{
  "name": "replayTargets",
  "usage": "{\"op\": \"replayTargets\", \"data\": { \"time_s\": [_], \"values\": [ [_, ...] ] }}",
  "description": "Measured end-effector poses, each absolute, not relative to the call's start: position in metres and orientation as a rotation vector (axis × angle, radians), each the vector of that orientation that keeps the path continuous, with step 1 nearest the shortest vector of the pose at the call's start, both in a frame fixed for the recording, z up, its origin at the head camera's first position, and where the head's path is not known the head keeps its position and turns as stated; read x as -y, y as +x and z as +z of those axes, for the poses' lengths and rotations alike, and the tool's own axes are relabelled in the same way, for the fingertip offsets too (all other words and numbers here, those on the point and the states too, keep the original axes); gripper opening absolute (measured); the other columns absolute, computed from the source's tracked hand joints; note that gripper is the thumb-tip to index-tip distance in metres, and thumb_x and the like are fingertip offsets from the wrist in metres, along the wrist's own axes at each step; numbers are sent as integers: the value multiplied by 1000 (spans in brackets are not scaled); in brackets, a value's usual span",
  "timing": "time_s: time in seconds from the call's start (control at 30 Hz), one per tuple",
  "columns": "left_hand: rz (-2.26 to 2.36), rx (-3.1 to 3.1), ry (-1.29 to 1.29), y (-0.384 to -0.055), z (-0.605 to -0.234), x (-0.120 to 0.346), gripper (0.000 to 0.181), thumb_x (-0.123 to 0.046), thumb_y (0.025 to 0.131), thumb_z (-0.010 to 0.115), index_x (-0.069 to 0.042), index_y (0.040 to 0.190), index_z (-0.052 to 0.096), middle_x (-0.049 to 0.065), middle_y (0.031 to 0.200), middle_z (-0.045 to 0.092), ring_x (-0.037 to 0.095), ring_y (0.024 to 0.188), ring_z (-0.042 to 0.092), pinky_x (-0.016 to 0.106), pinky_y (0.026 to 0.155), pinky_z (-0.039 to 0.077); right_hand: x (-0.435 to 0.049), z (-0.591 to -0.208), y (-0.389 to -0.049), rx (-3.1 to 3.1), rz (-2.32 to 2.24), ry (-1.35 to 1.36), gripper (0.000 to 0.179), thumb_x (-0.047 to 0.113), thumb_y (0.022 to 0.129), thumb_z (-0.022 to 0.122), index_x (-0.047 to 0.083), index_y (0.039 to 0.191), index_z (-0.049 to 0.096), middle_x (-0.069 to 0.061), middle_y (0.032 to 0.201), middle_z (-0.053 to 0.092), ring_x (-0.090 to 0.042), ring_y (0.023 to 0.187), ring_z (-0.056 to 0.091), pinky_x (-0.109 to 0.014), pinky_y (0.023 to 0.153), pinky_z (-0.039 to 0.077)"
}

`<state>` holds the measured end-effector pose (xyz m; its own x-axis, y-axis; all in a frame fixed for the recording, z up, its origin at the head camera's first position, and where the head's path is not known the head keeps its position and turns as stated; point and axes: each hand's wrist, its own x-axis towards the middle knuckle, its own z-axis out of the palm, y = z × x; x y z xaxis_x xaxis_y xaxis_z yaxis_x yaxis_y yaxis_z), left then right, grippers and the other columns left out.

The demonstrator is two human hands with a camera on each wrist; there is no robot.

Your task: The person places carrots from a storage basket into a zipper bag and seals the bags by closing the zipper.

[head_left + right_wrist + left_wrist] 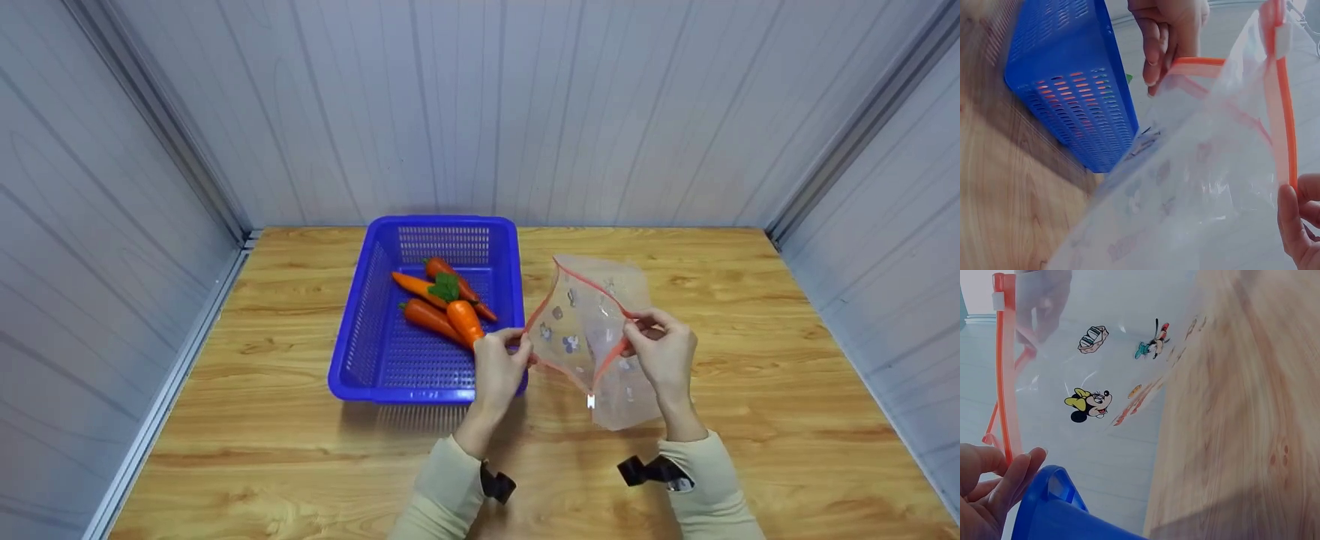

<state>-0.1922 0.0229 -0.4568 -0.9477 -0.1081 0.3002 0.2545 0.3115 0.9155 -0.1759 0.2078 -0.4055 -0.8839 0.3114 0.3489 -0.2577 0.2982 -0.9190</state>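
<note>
Both hands hold a clear zip bag (570, 319) by its orange-red rim, and its mouth gapes wide between them. Pinched at the left side of the rim is the left hand (501, 367), close over the basket's right front corner. The right hand (664, 352) pinches the opposite side. A white slider (591, 401) sits at the near end of the zip. Cartoon prints, one a mouse head (1092, 405), show on the bag's film. In the blue basket (352, 330) lie several carrots, among them an orange carrot (465, 321) partly behind the left hand.
A green leafy tuft (445, 287) lies among the carrots. The wooden table (255, 360) is bounded by a pale panel wall (480, 112) at the back and panels on both sides. Black camera straps (656, 471) sit on the wrists.
</note>
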Motion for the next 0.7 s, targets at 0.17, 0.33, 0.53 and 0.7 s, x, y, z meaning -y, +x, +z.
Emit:
{"op": "replayTargets", "data": {
  "time_s": [0.17,0.33,0.53,0.7],
  "values": [
    [-1657,2275,-151,-192,-454,-21,13,4,76,57,8,84,67,10,68,66,6,48,59,15,45,47,-215,-418,-185,2092,1670,-75,10,-14,73,54,-14,80,63,-11,60,52,-9,40,53,-24,36,46],
    [-1588,2288,-223,-191,-453,-24,13,1,77,58,5,84,67,6,66,65,6,48,59,14,44,45,-214,-425,-191,2076,1678,-11,12,-13,73,53,-13,80,62,-10,59,52,-11,39,53,-24,36,46],
    [-1529,2321,-320,-191,-449,-26,12,-1,79,59,6,85,67,7,65,65,11,48,60,12,41,43,-210,-423,-191,2070,1718,27,12,-14,72,52,-12,78,62,-11,58,52,-12,37,52,-26,35,46],
    [-1413,2377,-352,-192,-442,-22,15,-9,80,62,3,87,68,5,68,66,8,54,60,14,46,45,-206,-420,-191,2106,1712,16,11,-15,74,53,-14,79,62,-14,59,53,-11,37,52,-27,36,46]
  ]
}}
